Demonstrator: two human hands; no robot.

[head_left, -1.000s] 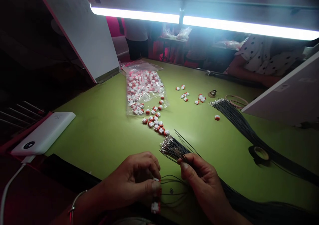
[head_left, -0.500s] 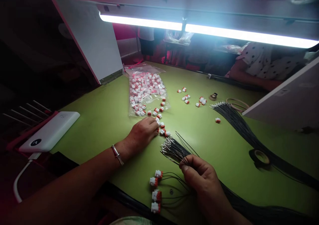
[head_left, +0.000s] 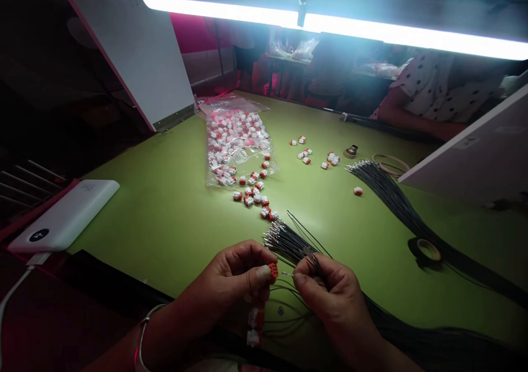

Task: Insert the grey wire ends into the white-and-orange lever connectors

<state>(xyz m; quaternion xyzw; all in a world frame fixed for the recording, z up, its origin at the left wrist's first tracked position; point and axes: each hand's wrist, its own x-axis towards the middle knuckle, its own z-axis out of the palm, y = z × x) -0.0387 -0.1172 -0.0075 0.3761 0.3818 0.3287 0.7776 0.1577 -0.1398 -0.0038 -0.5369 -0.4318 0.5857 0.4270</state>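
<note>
My left hand (head_left: 231,277) pinches a small orange-and-white lever wire connector (head_left: 273,270) between thumb and fingers. My right hand (head_left: 325,290) grips a bundle of thin black wires (head_left: 291,244) with bare metal tips, and one tip (head_left: 286,273) points at the connector from a small gap. Below my left hand lie white connectors with wires in them (head_left: 254,328), partly hidden by my wrist. Loose connectors (head_left: 251,196) trail from a clear plastic bag of connectors (head_left: 235,146).
A second long bundle of black wires (head_left: 391,207) runs along the right of the green table (head_left: 165,218), past a roll of tape (head_left: 429,250). A white power bank (head_left: 64,215) lies at the left edge. A co-worker's arm (head_left: 408,116) rests at the far side.
My left hand has come back from the loose connectors with one pinched in its fingers. My right hand has moved left, bringing a wire tip up to that connector.
</note>
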